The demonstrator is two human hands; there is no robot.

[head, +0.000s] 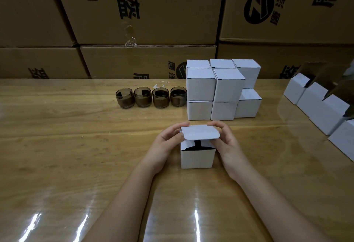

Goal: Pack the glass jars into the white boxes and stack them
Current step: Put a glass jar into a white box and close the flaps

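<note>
A white box (197,158) stands on the wooden table in front of me, its top flap (200,132) raised and half folded over the opening. Something dark shows inside it. My left hand (168,139) pinches the flap's left edge and my right hand (224,138) pinches its right edge, both beside the box. Several dark glass jars (151,97) stand in a row further back. To their right is a stack of closed white boxes (222,88), two layers high.
Open white boxes (321,107) with dark brown inner flaps line the right side of the table (76,155). Large brown cartons (145,21) form a wall behind the table. The glossy tabletop reflects lights near me.
</note>
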